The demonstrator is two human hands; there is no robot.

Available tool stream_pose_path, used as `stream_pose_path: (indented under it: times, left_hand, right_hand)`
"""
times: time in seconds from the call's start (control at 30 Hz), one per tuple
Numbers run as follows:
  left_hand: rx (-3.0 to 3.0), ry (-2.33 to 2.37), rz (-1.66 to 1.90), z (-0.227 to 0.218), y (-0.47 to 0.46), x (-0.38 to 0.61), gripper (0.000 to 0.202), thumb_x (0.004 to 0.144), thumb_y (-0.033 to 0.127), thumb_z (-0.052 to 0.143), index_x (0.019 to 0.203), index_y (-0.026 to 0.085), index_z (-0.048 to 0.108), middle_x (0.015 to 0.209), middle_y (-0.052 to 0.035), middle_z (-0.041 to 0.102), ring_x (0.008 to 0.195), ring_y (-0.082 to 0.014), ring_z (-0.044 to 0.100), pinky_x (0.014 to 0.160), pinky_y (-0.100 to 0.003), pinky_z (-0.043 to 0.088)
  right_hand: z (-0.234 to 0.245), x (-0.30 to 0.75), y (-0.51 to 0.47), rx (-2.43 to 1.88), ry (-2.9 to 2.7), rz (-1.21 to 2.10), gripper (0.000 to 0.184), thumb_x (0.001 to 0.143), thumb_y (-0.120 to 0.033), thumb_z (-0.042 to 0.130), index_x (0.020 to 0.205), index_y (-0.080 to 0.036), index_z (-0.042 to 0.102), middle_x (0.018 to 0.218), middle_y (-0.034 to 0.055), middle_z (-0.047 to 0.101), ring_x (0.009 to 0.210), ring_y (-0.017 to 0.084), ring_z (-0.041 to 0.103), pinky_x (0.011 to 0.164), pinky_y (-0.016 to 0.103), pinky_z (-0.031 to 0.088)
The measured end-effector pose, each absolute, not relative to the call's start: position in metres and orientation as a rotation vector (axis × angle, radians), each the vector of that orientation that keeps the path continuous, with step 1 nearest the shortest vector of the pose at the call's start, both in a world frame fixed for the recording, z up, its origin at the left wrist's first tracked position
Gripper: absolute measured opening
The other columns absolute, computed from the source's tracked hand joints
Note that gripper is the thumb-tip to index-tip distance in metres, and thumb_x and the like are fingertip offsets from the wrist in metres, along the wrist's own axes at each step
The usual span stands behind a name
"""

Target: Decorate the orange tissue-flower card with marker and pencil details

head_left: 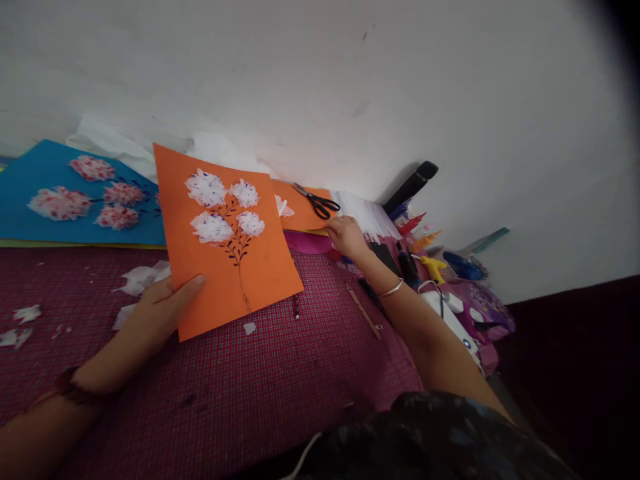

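My left hand grips the lower left edge of an orange card, thumb on top; the card bears white tissue flowers on a dark drawn stem and is lifted and tilted off the cloth. My right hand reaches to the back, fingers closed on the edge of a second orange sheet lying by the wall. Black-handled scissors rest on that sheet, just beyond my right fingers.
A blue card with pink tissue flowers lies at the back left. White tissue scraps dot the maroon checked cloth. Glue bottles, a yellow glue gun and pens crowd the right. A pencil lies near my right forearm.
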State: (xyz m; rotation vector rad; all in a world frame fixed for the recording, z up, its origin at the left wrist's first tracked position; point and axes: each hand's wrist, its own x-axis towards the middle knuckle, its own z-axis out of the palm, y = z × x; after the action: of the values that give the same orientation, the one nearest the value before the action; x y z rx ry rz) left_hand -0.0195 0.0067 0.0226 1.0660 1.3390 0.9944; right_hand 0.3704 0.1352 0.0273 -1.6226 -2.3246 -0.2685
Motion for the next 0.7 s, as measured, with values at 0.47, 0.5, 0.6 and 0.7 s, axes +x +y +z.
stream_pose_path:
  times: [0.47, 0.5, 0.6, 0.7]
  left_hand:
    - [1.082, 1.216, 1.075, 0.014, 0.004, -0.021, 0.056, 0.079, 0.055, 0.075, 0.123, 0.019, 0.069, 0.128, -0.0077, 0.072, 0.116, -0.0349, 0.068, 0.099, -0.046, 0.059]
    - [1.097, 1.214, 1.070, 0.014, 0.004, -0.021, 0.055, 0.080, 0.054, 0.075, 0.122, 0.019, 0.069, 0.130, -0.0076, 0.071, 0.117, -0.0344, 0.068, 0.101, -0.046, 0.058]
    - [1.129, 1.259, 1.040, 0.017, 0.002, -0.020, 0.055, 0.078, 0.055, 0.076, 0.119, 0.018, 0.070, 0.132, -0.0089, 0.070, 0.115, -0.0346, 0.068, 0.102, -0.045, 0.057]
    - [1.124, 1.272, 1.052, 0.019, 0.000, -0.018, 0.060, 0.075, 0.056, 0.078, 0.117, 0.015, 0.071, 0.125, -0.0121, 0.073, 0.109, -0.0352, 0.071, 0.097, -0.045, 0.060]
  right_hand:
    - [0.006, 0.358, 0.072, -1.674, -2.395, -0.323, 0.022, 0.097, -0.023, 0.049, 0.097, -0.021, 0.071, 0.102, 0.0107, 0.073, 0.103, 0.028, 0.061, 0.105, 0.043, 0.036]
    - [0.007, 0.359, 0.070, -1.710, -2.364, -0.330, 0.022, 0.096, -0.022, 0.050, 0.098, -0.021, 0.071, 0.102, 0.0111, 0.073, 0.103, 0.028, 0.061, 0.105, 0.044, 0.036]
    - [0.010, 0.365, 0.068, -1.830, -2.241, -0.362, 0.023, 0.095, -0.020, 0.049, 0.099, -0.020, 0.071, 0.105, 0.0128, 0.073, 0.104, 0.030, 0.061, 0.102, 0.047, 0.037]
    - [0.015, 0.366, 0.073, -1.897, -2.163, -0.379, 0.024, 0.094, -0.021, 0.049, 0.103, -0.020, 0.071, 0.108, 0.0137, 0.072, 0.105, 0.032, 0.061, 0.098, 0.048, 0.038]
